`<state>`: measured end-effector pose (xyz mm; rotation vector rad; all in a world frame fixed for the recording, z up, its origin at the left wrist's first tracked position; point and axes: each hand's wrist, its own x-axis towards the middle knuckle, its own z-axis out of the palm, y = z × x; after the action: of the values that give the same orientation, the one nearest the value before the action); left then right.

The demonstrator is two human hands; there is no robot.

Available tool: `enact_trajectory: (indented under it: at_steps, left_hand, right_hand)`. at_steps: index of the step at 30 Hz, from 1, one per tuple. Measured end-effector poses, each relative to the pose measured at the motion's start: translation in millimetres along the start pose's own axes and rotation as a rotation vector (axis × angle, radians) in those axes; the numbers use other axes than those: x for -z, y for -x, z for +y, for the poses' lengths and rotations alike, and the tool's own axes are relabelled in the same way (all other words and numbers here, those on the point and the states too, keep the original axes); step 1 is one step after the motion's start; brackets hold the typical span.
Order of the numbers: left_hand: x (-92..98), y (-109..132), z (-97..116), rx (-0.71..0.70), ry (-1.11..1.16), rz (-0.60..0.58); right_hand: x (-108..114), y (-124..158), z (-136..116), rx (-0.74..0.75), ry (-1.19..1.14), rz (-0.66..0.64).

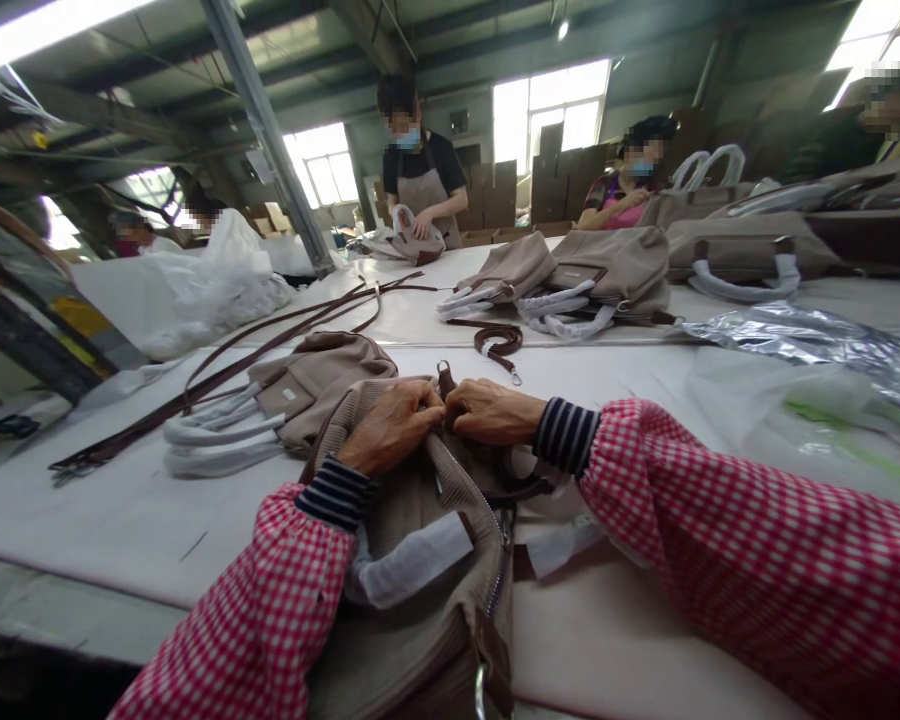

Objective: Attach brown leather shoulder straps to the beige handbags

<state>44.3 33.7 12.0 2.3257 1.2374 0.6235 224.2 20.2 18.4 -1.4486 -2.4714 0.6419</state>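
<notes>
A taupe fabric handbag (427, 560) lies in front of me on the white table (120, 510), its zipper running toward me and its handles wrapped in white paper. My left hand (391, 425) grips the bag's far top edge. My right hand (493, 411) pinches the same spot, right beside a brown strap end with a metal ring (444, 376). The two hands touch each other. Both sleeves are red-and-white check over striped cuffs.
Another taupe bag (307, 385) with wrapped handles lies just left. Long brown straps (270, 345) stretch across the table; a coiled strap (499, 340) sits ahead. More bags (592, 275) and clear plastic bags (817, 350) lie right. Two masked persons work at the far side.
</notes>
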Motion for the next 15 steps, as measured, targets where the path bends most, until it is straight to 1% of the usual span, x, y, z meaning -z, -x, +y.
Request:
enact_trajectory:
  at_steps: [3, 8, 15]
  left_hand:
    - [0.5, 0, -1, -0.016, -0.005, -0.011]
    - [1.6, 1, -3, -0.039, 0.008, -0.027]
    - [2.1, 0, -8, -0.090, -0.003, -0.043]
  right_hand:
    - [-4, -2, 5, 0.033, -0.105, 0.015]
    - [-5, -2, 8, 0.000, -0.255, 0.030]
    - [-17, -3, 16, 0.087, -0.428, 0.086]
